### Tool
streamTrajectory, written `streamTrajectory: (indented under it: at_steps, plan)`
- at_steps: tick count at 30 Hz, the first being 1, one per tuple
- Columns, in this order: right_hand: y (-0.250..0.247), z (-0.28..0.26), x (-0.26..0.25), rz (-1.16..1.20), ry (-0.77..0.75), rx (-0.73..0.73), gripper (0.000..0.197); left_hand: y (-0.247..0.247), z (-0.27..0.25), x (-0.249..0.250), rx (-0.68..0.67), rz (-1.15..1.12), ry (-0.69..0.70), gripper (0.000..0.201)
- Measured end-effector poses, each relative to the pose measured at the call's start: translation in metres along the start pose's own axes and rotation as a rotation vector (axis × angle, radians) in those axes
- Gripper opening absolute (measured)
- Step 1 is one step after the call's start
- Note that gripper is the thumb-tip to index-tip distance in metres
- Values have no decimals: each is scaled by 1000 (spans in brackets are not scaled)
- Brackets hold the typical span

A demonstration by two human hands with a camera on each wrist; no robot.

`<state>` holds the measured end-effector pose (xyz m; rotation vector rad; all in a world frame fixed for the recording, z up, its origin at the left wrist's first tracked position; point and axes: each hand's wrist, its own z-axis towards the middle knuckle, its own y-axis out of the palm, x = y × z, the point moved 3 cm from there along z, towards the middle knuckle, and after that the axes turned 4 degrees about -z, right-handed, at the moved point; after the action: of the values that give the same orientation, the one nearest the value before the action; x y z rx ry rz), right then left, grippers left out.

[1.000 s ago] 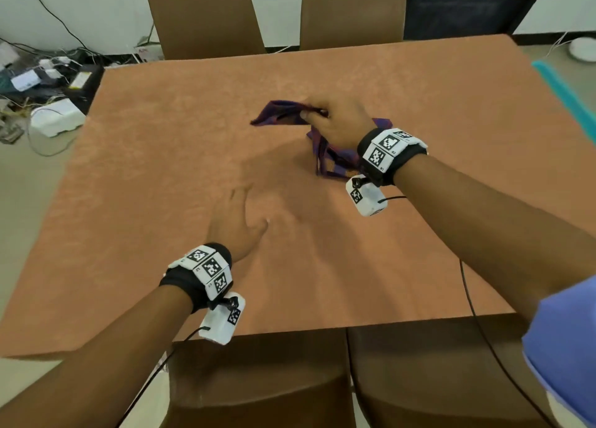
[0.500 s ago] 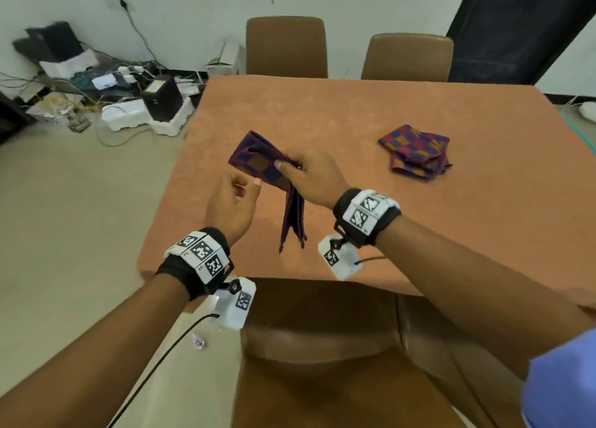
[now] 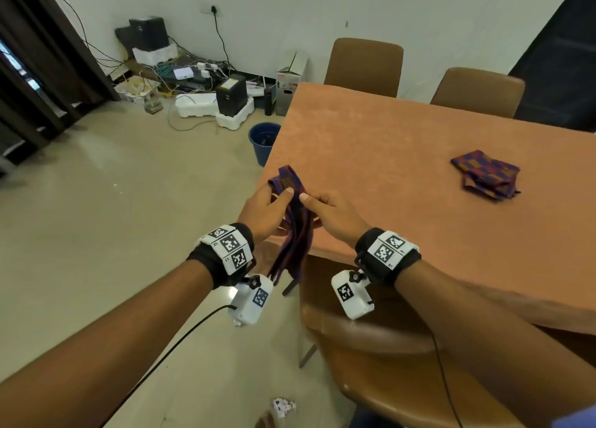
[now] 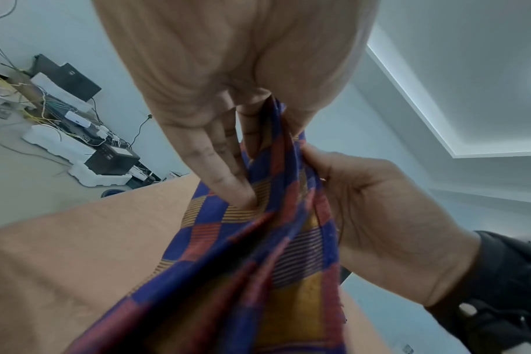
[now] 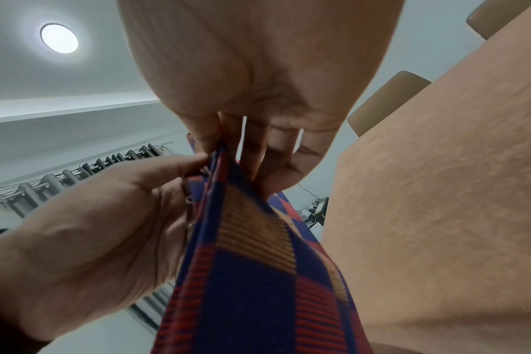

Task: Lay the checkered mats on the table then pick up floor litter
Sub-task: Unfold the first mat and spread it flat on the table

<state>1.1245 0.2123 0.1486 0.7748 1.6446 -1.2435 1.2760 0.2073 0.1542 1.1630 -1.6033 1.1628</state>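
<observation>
**Hands pinch a bunched checkered mat at the desk's near corner**

Both hands hold one blue, red and orange checkered woven mat (image 3: 292, 221) in the air, just off the near corner of the orange-clothed desk (image 3: 371, 156). The mat is gathered into a narrow bundle with its long axis running up and down: its top end loops above the hands and its loose end hangs below the wrists.

The left hand (image 3: 267, 214) pinches the cloth near the top between thumb and fingers (image 4: 228, 182), and the right hand (image 3: 335, 216) pinches the same stretch from the other side, its fingers (image 5: 255, 153) curled onto the folds. The mat passes between the two hands.

Only the head view shows a second folded checkered mat (image 3: 485, 177) lying flat on the desk well to the right, a crumpled white scrap of paper (image 3: 283, 406) on the beige floor near the person, and a dark blue bucket (image 3: 263, 140) by the desk's far corner. The wrist views show the mat's striped squares up close, which the head view blurs.
</observation>
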Motion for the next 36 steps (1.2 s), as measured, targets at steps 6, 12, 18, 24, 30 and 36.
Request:
streamTrajectory:
  at_steps: [6,12,18,24,30,36]
  plan:
    - [-46,3,12,-196,32,81,25,-14,18,1,63,291,130,25]
    - [-150,-1,41,-377,132,192,24,-15,50,25,109,550,208,20]
    - [-223,10,82,-444,216,269,19,9,122,34,61,452,39,20]
    - [-263,11,116,-429,171,458,28,59,195,48,-44,109,-65,19]
    - [-294,-15,111,-585,-67,760,21,122,261,99,-278,-123,-69,36]
    - [-203,2,122,-906,-215,595,28,129,326,98,-319,53,-10,20]
